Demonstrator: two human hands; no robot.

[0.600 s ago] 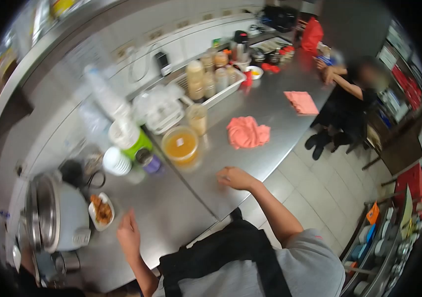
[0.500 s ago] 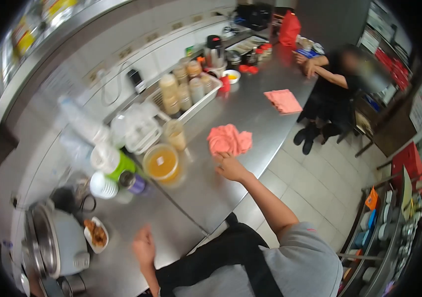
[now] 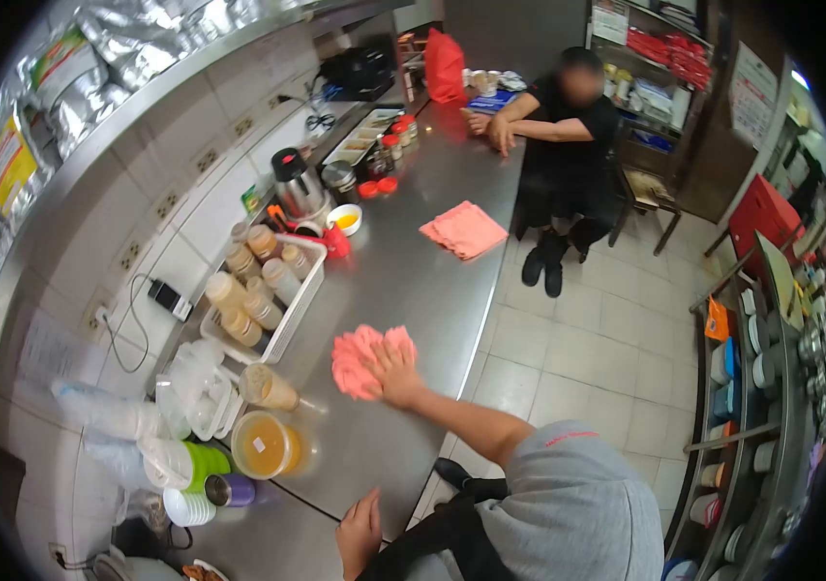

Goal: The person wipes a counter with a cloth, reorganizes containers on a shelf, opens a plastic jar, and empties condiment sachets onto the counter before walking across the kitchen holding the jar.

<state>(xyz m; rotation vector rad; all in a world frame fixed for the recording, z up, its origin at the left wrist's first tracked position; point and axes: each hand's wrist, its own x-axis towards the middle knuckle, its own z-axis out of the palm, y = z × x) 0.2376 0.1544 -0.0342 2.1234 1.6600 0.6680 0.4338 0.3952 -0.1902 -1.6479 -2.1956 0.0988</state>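
Crinkled silver foil pouches [image 3: 132, 39] bulged at the upper left. Below them, thin white cups [image 3: 190, 506] were nested beside a smooth purple cylinder [image 3: 229, 490]. A round, translucent tub [image 3: 242, 453] held amber liquid [image 3: 284, 455]; behind it, plastic bottles [image 3: 243, 315] crowded a white, slatted basket [image 3: 304, 302]. The crumpled coral cloth [image 3: 345, 360] lay bunched on the sleek metal counter [image 3: 403, 281]. Near the counter's edge, the left hand [image 3: 360, 535] had its fingers side by side; whether it was closed, I could not tell. The right hand [image 3: 395, 374] pressed palm-down on the crumpled coral cloth, fingers apart. Farther right, a flatter folded cloth [image 3: 466, 230] showed creased corners.
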